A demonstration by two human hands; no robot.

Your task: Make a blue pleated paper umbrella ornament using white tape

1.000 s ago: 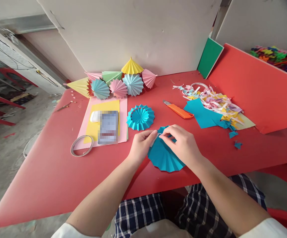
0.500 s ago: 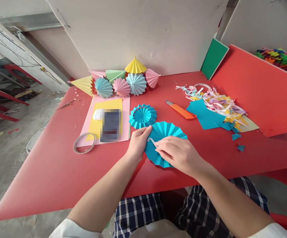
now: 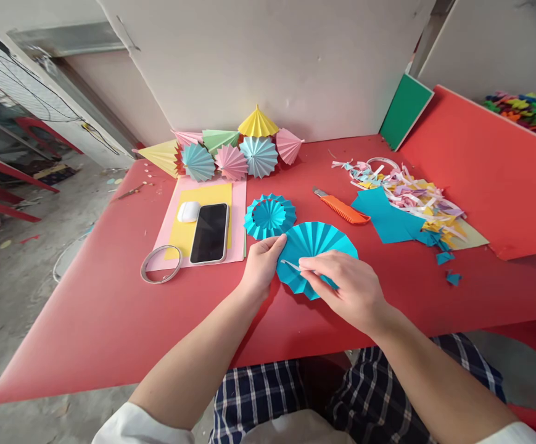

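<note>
A round, pleated blue paper fan (image 3: pixel 316 237) is gripped at its left edge by my left hand (image 3: pixel 263 262), thumb on top. Between the thumb and fingertips of my right hand (image 3: pixel 348 283) is a thin white strip (image 3: pixel 290 265), which looks like backing paper from tape. The strip's free end points left over the fan, and my right hand covers the fan's lower right part. Just behind the fan lies a smaller pleated blue paper piece (image 3: pixel 270 216) with a raised ring of folds.
Folded paper umbrellas (image 3: pixel 230 161) stand along the wall. A phone (image 3: pixel 210 233) and white case (image 3: pixel 188 211) lie on coloured sheets, near a tape roll (image 3: pixel 161 264). An orange utility knife (image 3: pixel 342 208), blue paper (image 3: pixel 388 216) and a scrap pile (image 3: pixel 416 191) lie right.
My right hand has drawn the white strip to the right, away from my left thumb. The strip now lies flatter over the fan. My left hand keeps its grip, and the view has shifted slightly.
</note>
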